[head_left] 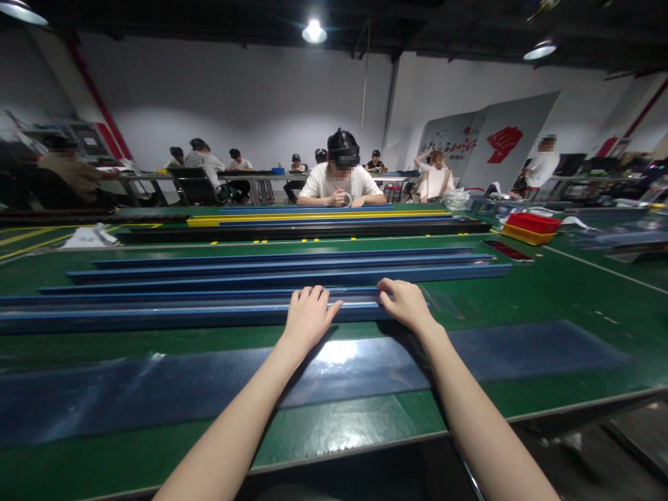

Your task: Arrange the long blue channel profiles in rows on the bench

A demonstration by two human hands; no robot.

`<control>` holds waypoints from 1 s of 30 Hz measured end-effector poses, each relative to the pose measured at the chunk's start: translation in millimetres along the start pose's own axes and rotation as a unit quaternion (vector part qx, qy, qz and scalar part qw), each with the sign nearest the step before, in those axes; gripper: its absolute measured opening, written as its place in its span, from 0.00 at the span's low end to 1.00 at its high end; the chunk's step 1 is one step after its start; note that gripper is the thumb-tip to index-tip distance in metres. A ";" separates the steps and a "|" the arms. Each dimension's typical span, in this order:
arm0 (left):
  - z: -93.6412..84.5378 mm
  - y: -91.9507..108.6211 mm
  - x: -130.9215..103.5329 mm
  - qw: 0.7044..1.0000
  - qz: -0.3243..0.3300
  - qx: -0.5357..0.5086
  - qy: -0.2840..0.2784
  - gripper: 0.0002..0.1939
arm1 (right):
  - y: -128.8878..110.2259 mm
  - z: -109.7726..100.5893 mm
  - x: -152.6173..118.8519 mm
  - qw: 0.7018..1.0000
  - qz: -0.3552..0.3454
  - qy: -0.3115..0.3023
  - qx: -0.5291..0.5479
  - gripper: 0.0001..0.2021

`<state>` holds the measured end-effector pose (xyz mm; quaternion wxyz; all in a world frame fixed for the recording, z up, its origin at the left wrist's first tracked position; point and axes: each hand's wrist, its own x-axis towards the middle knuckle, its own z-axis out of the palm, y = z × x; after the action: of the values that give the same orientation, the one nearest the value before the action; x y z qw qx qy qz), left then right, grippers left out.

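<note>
A long blue channel strip lies crosswise before me, with a pale, shiny inner face. My left hand rests on it, fingers laid over its far edge and thumb spread to the right. Near the strip's right end, my right hand has its fingers curled over the far edge and its thumb tucked in. Clear film sticks out to the right of that hand. Closer to me, a wide bluish see-through plastic sheet lies flat beneath my forearms.
More blue strips lie parallel beyond, then black and yellow ones. Red and yellow trays and a phone sit right on the green table. Opposite sits a person holding a tape roll.
</note>
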<state>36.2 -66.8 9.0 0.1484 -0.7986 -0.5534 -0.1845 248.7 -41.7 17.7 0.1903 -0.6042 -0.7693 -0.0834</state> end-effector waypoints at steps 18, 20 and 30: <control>-4.0 0.1 0.7 0.999 -0.003 -0.003 -0.040 0.22 | -3.8 1.7 -0.5 1.000 -0.004 0.007 0.005 0.11; -5.8 -2.1 1.1 0.999 -0.023 0.007 -0.034 0.22 | -1.7 2.6 0.0 0.999 0.023 0.020 -0.010 0.11; -0.1 -2.8 0.5 0.999 -0.033 0.007 0.012 0.22 | -3.2 3.9 0.3 0.998 0.035 0.034 -0.029 0.11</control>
<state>33.7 -65.4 9.4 0.1546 -0.7766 -0.5788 -0.1948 244.8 -40.8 14.6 0.2016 -0.6328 -0.7380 -0.1192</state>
